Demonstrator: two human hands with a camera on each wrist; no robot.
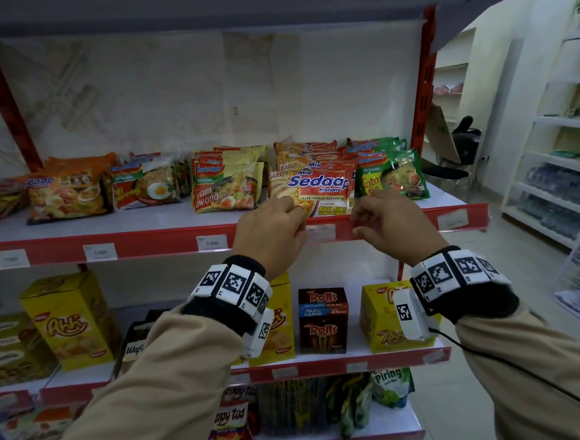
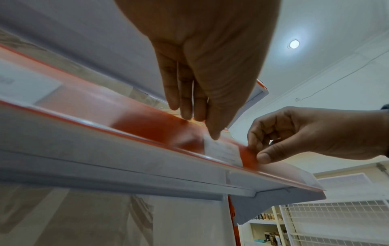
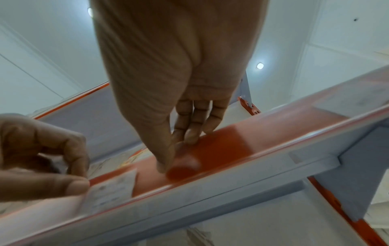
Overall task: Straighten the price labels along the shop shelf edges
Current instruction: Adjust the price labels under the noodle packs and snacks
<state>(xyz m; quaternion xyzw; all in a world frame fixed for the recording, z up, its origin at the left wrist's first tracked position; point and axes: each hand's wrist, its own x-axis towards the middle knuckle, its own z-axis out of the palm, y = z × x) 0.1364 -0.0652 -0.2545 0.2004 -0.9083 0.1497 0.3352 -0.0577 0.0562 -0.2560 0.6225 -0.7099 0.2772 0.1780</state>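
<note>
Between both hands, price label (image 1: 320, 233) lies level.

The head camera is looking forward and down from behind both hands; each wrist camera is peering up from just under its hand. All are sharing the red shelf edge (image 1: 166, 240) between them.

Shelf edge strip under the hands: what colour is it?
Red, with white price labels; the shelf edge strip shows best in the head view.
</note>
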